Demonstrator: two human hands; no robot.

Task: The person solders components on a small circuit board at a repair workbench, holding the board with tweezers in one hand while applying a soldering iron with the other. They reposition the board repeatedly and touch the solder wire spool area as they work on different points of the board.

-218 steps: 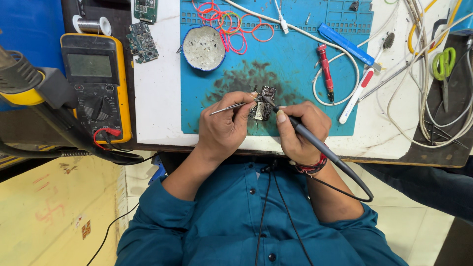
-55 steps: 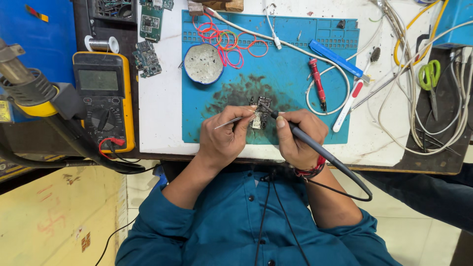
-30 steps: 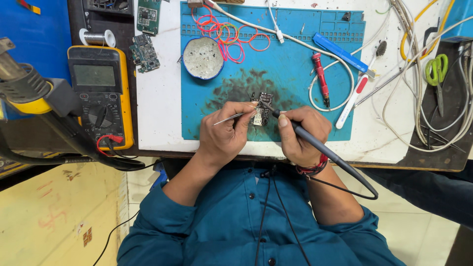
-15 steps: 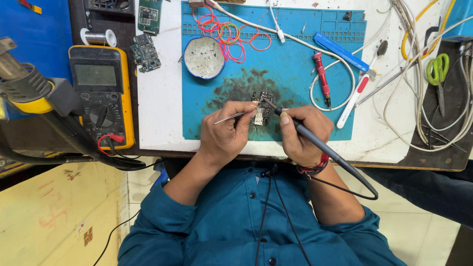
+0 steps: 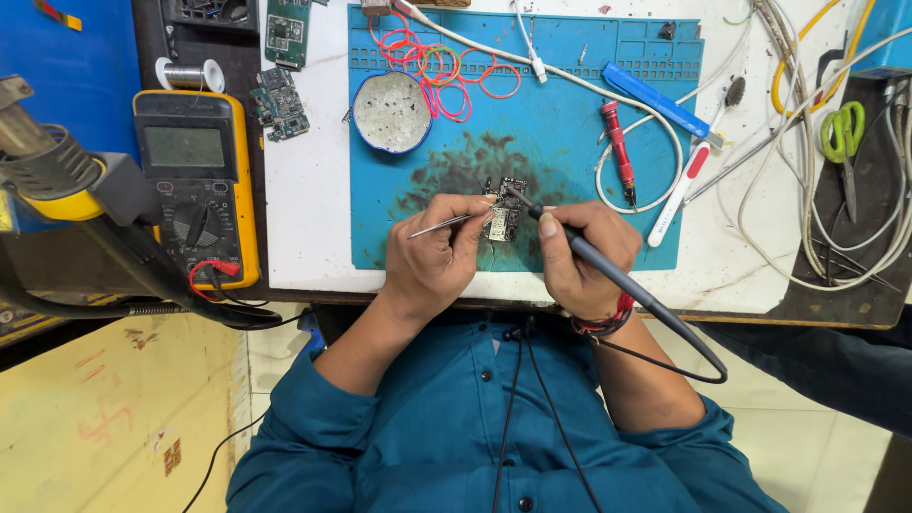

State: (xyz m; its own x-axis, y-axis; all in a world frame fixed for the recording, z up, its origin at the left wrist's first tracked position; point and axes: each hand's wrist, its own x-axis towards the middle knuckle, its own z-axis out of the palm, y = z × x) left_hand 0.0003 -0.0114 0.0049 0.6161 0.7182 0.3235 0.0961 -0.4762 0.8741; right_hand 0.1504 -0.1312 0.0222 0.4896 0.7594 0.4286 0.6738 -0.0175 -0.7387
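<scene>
**Head view: both hands on small circuit board, iron tip at its top edge**

Left to right. Hot-air gun nozzle cut off at the frame's left edge, off the table. Yellow multimeter on the table's left edge, solder spool above it, loose green boards toward the far-left corner. Blue mat covers the table's middle; round tin and red wire loops at its far-left corner.

Left hand closed on thin tweezers, fingertips pinning the small circuit board, which sits on the mat's dark stained patch near the near edge. Right hand gripping a soldering iron, tip touching the board's upper edge.

Change: over the last second hands, board and iron barely moved; only the camera shifted. Judgement: same joint being worked, no regrip.

Right of the hands: red screwdriver, blue tool, white-red pen tool, cable tangle, green scissors near the right edge.

Hard to tell: tweezer tips hidden by fingers, board parts too small, the joint itself unreadable. Dark sleeve at lower right belongs to someone else, cut off.
</scene>
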